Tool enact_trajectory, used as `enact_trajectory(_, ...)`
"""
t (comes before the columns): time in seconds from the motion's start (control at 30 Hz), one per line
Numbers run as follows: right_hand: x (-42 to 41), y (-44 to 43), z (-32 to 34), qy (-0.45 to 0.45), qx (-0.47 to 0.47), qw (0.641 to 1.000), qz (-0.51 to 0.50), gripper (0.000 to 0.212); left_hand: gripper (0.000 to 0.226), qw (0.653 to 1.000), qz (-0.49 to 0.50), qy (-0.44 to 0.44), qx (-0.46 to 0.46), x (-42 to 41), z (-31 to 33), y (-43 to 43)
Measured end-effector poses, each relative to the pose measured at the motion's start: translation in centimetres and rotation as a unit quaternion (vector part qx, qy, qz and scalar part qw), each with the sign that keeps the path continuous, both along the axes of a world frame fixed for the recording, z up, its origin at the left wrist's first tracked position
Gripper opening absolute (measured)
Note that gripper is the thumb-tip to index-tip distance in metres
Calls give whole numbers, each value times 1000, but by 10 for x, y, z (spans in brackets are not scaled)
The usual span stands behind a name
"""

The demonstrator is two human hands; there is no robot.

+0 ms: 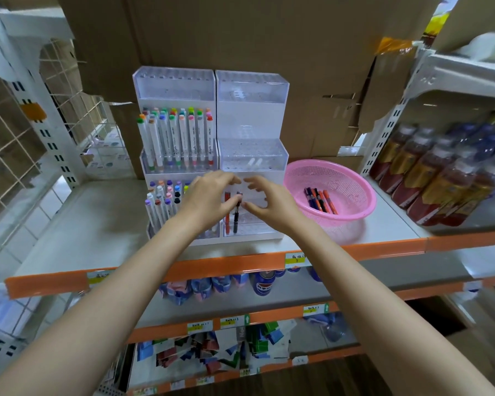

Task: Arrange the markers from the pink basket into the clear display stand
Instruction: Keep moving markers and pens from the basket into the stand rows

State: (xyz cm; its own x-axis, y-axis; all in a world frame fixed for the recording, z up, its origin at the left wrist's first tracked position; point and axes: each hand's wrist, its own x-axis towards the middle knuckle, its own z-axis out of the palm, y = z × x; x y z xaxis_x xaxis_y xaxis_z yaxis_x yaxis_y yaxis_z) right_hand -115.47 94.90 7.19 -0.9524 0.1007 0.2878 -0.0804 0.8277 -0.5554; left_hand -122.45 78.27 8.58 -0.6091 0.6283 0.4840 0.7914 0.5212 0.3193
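A clear tiered display stand [252, 155] sits on the shelf, its left half filled with white colour-capped markers [177, 138]. In its lower right tier stand a red marker [227, 221] and a black marker [236, 218]. My left hand [209, 198] pinches the top of the black marker between thumb and fingers. My right hand [266, 201] hovers just right of it, fingers curled loosely, thumb tip near the marker's cap; I cannot tell if it touches. The pink basket [352, 178] to the right holds several orange and dark blue markers [320, 200].
Brown cardboard [240, 32] backs the shelf. Bottles [440, 178] crowd the right end. The orange shelf edge [240, 267] runs below the stand, with cans and packets on lower shelves. A wire grid panel [9, 132] stands at the left.
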Motion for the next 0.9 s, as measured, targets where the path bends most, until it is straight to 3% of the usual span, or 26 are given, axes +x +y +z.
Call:
enact_trajectory(0.17, 20, 19, 11, 36, 98, 993, -47, 55, 35, 994, -12, 104, -32, 15, 0, 25)
enact_trajectory(0.27, 32, 36, 11, 29, 115, 990, -81, 61, 31, 992, -27, 122, -20, 24, -2, 45)
enact_trajectory(0.67, 46, 142, -13, -57, 122, 980, -143, 57, 30, 990, -107, 52, -75, 31, -28, 164)
enact_trajectory(0.9, 10, 209, -32, -188, 108, 969, -117, 41, 25, 983, -62, -74, -158, 9, -44, 234)
